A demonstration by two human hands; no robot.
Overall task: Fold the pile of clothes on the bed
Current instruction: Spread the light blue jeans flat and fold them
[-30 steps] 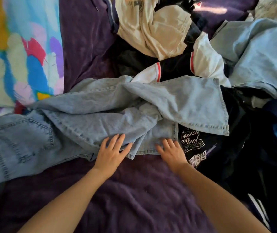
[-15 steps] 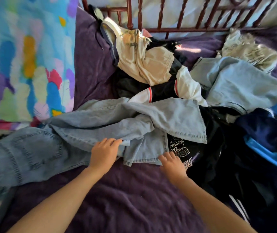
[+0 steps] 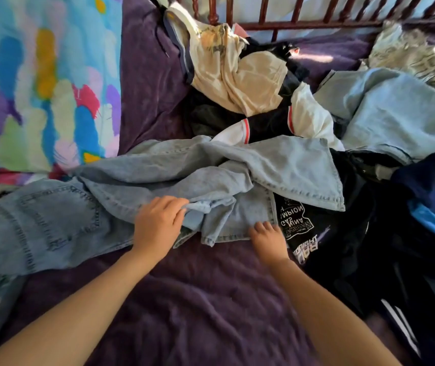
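The light blue denim jeans [image 3: 158,180] lie crumpled across the purple velvety bedspread [image 3: 197,299], just before the mixed heap of clothes [image 3: 237,83]. The left hand [image 3: 158,223] curls its fingers round a bunched leg fold; the right hand [image 3: 266,240] touches the hem, grip unclear. Best draw both legs flat, hems matched, before folding

The jeans [image 3: 158,180] were pale blue denim, the bed cover [image 3: 197,299] deep purple, and the quilt [image 3: 39,88] patched in turquoise, yellow, pink, green and violet. The T-shirt [image 3: 329,233] was black with white lettering, the top [image 3: 237,75] cream, the bed rail [image 3: 303,22] reddish brown.
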